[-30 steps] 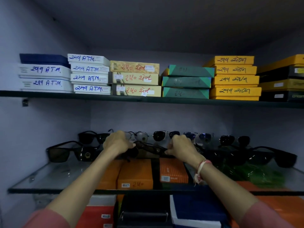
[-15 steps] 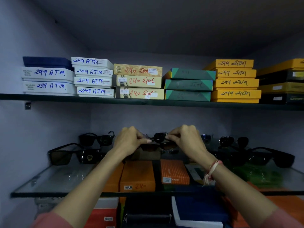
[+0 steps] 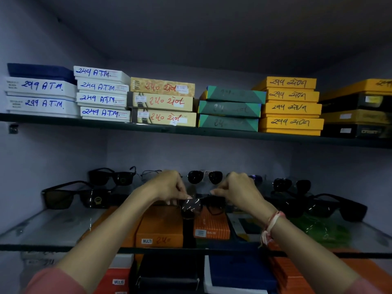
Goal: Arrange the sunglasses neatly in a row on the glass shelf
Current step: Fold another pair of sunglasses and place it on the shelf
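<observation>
Both hands reach over the front edge of the glass shelf point(image 3: 53, 228), the left hand point(image 3: 169, 187) and right hand point(image 3: 237, 188) each pinching one end of a dark pair of sunglasses point(image 3: 201, 204) held low above the middle of the shelf. Other sunglasses lie to the left point(image 3: 76, 197) and right point(image 3: 331, 206). Behind them, an aviator pair point(image 3: 204, 177) stands in the back row.

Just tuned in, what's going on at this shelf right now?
A person is holding one pair of dark sunglasses with both hands, left hand and right hand, at the middle of the glass shelf. Other pairs sit along the back and at both ends, so the row is not finished yet.
</observation>
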Demonstrator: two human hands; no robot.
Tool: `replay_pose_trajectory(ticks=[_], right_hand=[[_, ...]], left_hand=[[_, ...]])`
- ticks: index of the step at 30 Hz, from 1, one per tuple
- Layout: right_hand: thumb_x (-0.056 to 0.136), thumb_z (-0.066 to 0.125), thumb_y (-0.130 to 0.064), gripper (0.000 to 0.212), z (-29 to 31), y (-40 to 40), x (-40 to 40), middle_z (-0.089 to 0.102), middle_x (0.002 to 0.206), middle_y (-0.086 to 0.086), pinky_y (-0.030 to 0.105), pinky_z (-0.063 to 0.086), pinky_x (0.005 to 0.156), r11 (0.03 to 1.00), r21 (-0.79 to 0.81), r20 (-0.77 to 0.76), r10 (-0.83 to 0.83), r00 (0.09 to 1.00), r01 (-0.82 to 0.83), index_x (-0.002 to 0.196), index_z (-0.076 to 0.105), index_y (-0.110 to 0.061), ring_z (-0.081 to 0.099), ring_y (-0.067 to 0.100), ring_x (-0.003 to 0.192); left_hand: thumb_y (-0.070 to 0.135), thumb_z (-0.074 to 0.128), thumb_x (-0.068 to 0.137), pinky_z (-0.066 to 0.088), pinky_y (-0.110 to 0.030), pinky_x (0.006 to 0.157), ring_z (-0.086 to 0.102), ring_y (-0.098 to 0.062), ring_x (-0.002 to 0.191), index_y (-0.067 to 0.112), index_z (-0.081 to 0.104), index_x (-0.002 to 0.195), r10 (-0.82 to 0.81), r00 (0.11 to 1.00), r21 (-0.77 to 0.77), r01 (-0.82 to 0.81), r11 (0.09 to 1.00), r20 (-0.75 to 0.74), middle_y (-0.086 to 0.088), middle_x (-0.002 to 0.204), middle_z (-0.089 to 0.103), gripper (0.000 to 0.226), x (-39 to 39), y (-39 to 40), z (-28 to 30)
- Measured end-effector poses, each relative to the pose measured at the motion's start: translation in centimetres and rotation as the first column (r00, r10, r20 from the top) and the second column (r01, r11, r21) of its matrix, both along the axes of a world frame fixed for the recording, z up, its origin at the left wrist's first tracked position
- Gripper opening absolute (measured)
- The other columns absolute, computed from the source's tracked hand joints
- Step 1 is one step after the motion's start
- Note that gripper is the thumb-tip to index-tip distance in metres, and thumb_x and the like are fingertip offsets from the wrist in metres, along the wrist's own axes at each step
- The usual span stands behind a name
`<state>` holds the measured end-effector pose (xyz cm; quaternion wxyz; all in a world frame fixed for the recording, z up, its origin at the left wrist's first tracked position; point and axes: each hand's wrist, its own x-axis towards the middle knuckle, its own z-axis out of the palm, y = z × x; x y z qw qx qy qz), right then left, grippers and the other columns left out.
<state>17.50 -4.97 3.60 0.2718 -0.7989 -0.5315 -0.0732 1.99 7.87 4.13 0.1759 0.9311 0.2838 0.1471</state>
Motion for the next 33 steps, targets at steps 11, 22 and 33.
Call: replay_pose_trajectory(ticks=[11,22,33], right_hand=[[0.074,0.082,-0.028,0.026,3.0,0.8,1.4,0.079,0.074,0.009,0.030,0.061,0.075,0.986,-0.125,-0.136,-0.125,0.983,0.108,0.086,0.077,-0.005,0.073,0.015,0.063],[0.077,0.064,-0.028,0.033,1.9,-0.7,2.7,0.050,0.063,0.002,0.030,0.040,0.062,0.961,-0.079,0.032,-0.264,0.964,0.266,0.054,0.043,-0.015,0.053,0.028,0.072],[0.090,0.061,-0.034,0.035,2.1,-0.2,2.5,0.066,0.118,0.010,0.034,0.047,0.076,0.923,-0.194,0.226,-0.288,0.931,0.333,0.115,0.065,-0.009,0.064,0.031,0.109]], left_hand=[[0.035,0.072,0.082,0.034,-0.016,0.049,0.057,0.003,0.059,0.022,0.079,0.084,-0.003,0.993,0.372,-0.040,0.927,0.115,0.019,0.065,0.065,0.015,0.1,-0.8,1.3],[0.029,0.079,0.068,0.042,-0.024,0.050,0.057,-0.008,0.056,0.016,0.067,0.047,0.356,0.916,-0.012,-0.360,0.933,0.185,0.007,0.048,0.062,0.028,3.4,-0.1,0.1],[0.050,0.067,0.082,0.050,-0.026,0.061,0.063,-0.014,0.063,0.013,0.067,0.064,0.358,0.931,-0.002,-0.358,0.934,0.073,0.005,0.058,0.068,0.042,2.3,0.7,0.1]])
